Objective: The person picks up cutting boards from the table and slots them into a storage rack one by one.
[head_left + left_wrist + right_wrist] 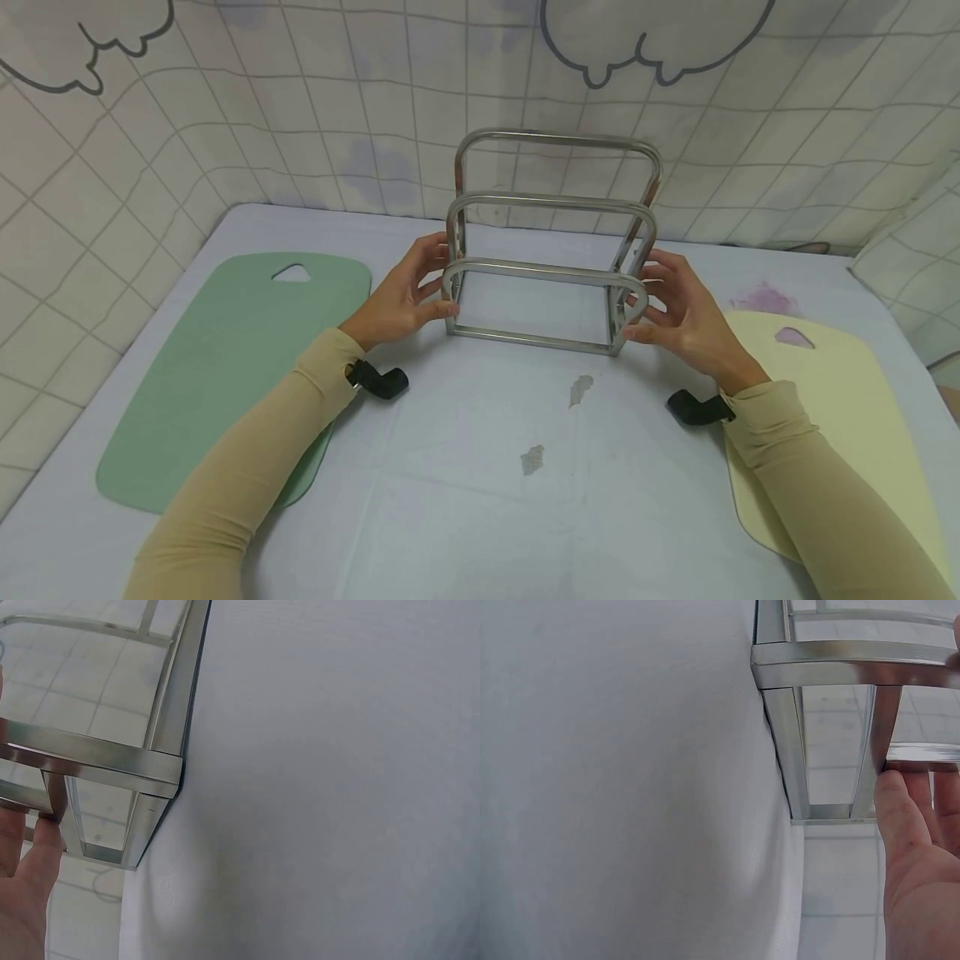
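Here's the metal rack (551, 270), centre stage on the white worktop (457, 500), three rounded loops rising in height from front to back, and both sides are taken! The left hand (411, 287) has its side, grip closed around the metal, thumb in front and fingers curled behind; the right hand (678, 312) mirrors it across the way, thumb at the front loop, fingers round the back. From the left wrist and right wrist alike, you see the fingertips against the flat metal bars, and the base of the rack right down at the worktop.

Out on the left lies the green cutting board (240, 358), flat, its handle hole at the far end, the left sleeve (225, 475) crossing above it. Over on the right, the pale yellow cutting board (832, 400), flat too, with the right sleeve (832, 492) across it and a pinkish stain (767, 297) just beyond its far edge. Two grey patches mark the surface in front of the rack, and behind it all hangs the grid-patterned cloth (420, 108).
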`<state>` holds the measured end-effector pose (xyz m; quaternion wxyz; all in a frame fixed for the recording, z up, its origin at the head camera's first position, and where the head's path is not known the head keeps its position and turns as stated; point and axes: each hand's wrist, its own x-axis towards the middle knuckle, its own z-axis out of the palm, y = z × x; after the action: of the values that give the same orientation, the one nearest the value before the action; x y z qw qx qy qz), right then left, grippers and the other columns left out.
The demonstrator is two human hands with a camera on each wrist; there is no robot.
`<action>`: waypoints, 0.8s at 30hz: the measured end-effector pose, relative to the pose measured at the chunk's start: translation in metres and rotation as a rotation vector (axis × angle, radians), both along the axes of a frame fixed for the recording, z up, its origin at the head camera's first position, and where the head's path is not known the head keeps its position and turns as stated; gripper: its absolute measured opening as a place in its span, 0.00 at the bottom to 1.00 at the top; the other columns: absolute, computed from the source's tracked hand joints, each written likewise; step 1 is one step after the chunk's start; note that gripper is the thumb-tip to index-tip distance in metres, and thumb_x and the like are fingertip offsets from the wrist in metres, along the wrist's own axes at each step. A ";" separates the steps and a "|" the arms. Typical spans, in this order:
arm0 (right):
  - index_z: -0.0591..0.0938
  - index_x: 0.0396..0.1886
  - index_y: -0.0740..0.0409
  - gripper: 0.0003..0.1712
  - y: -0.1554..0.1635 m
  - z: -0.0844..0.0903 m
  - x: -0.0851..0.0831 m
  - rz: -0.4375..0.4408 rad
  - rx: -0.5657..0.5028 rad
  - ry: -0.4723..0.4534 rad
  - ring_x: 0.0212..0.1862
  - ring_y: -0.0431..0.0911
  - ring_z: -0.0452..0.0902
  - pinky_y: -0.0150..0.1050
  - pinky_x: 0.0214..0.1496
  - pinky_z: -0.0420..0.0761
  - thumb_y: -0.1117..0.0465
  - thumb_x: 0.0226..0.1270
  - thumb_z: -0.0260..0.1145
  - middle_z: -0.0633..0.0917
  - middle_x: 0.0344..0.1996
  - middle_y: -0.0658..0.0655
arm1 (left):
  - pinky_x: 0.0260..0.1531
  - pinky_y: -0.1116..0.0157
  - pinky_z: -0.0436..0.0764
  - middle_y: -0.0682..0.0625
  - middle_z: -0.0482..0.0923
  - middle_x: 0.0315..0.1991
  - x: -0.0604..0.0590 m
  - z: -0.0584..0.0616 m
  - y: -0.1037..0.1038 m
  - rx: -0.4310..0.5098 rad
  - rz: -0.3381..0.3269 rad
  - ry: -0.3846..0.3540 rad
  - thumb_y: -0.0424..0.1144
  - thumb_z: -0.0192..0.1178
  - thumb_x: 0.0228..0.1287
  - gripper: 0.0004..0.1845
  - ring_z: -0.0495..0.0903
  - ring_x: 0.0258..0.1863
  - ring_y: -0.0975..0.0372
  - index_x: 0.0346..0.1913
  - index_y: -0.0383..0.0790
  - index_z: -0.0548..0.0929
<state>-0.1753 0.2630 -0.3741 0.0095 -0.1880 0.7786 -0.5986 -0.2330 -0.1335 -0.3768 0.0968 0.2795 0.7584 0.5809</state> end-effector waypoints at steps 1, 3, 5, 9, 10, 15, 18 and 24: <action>0.60 0.79 0.52 0.55 0.000 0.000 0.000 -0.001 0.001 0.001 0.60 0.38 0.75 0.18 0.61 0.77 0.82 0.54 0.73 0.74 0.61 0.47 | 0.81 0.49 0.62 0.37 0.61 0.75 0.000 0.000 0.000 0.000 -0.001 -0.001 0.21 0.68 0.61 0.49 0.62 0.80 0.51 0.80 0.42 0.53; 0.60 0.78 0.51 0.55 0.000 0.000 0.000 -0.004 0.004 -0.001 0.60 0.38 0.76 0.18 0.61 0.77 0.82 0.54 0.73 0.74 0.61 0.47 | 0.81 0.49 0.62 0.36 0.61 0.76 -0.001 0.000 0.000 0.003 -0.001 -0.004 0.21 0.67 0.61 0.49 0.62 0.80 0.51 0.80 0.41 0.53; 0.61 0.78 0.50 0.55 0.000 0.000 -0.001 -0.007 0.008 -0.001 0.60 0.38 0.76 0.18 0.61 0.77 0.81 0.54 0.73 0.74 0.61 0.47 | 0.81 0.49 0.62 0.36 0.61 0.76 -0.001 0.000 0.000 0.008 -0.001 -0.008 0.21 0.67 0.61 0.49 0.62 0.79 0.51 0.80 0.41 0.53; 0.61 0.78 0.50 0.55 0.000 0.000 -0.002 -0.006 0.008 -0.001 0.60 0.39 0.75 0.19 0.61 0.77 0.81 0.54 0.73 0.74 0.61 0.47 | 0.81 0.49 0.61 0.36 0.61 0.76 -0.001 -0.001 0.000 0.009 0.000 -0.009 0.21 0.67 0.62 0.49 0.62 0.80 0.51 0.80 0.41 0.52; 0.61 0.78 0.50 0.55 0.000 0.000 -0.002 -0.008 0.011 -0.001 0.60 0.40 0.75 0.19 0.61 0.77 0.81 0.55 0.73 0.74 0.61 0.47 | 0.81 0.49 0.62 0.36 0.61 0.76 -0.001 0.000 0.001 0.010 0.000 -0.008 0.21 0.67 0.62 0.49 0.62 0.79 0.51 0.80 0.42 0.53; 0.60 0.79 0.51 0.55 0.000 -0.001 -0.002 -0.023 0.043 -0.005 0.61 0.40 0.75 0.18 0.61 0.76 0.79 0.55 0.73 0.74 0.62 0.46 | 0.81 0.49 0.62 0.36 0.61 0.76 -0.002 -0.001 0.001 0.005 0.003 -0.004 0.22 0.67 0.62 0.49 0.61 0.80 0.51 0.80 0.43 0.53; 0.60 0.79 0.50 0.54 0.000 -0.001 -0.003 -0.025 0.046 -0.005 0.61 0.40 0.75 0.18 0.61 0.77 0.79 0.56 0.73 0.74 0.62 0.47 | 0.81 0.49 0.62 0.36 0.61 0.75 -0.003 -0.002 0.001 0.016 0.002 -0.006 0.22 0.67 0.62 0.48 0.62 0.79 0.51 0.80 0.42 0.53; 0.63 0.77 0.45 0.54 0.000 0.000 -0.006 -0.007 0.010 0.002 0.61 0.39 0.76 0.19 0.61 0.77 0.80 0.56 0.72 0.74 0.62 0.47 | 0.81 0.49 0.62 0.37 0.61 0.75 -0.005 0.000 0.002 0.030 0.004 -0.017 0.21 0.68 0.62 0.49 0.62 0.79 0.51 0.80 0.42 0.53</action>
<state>-0.1813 0.2627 -0.3739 0.0074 -0.1859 0.7822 -0.5946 -0.2379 -0.1318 -0.3771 0.0978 0.2744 0.7494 0.5946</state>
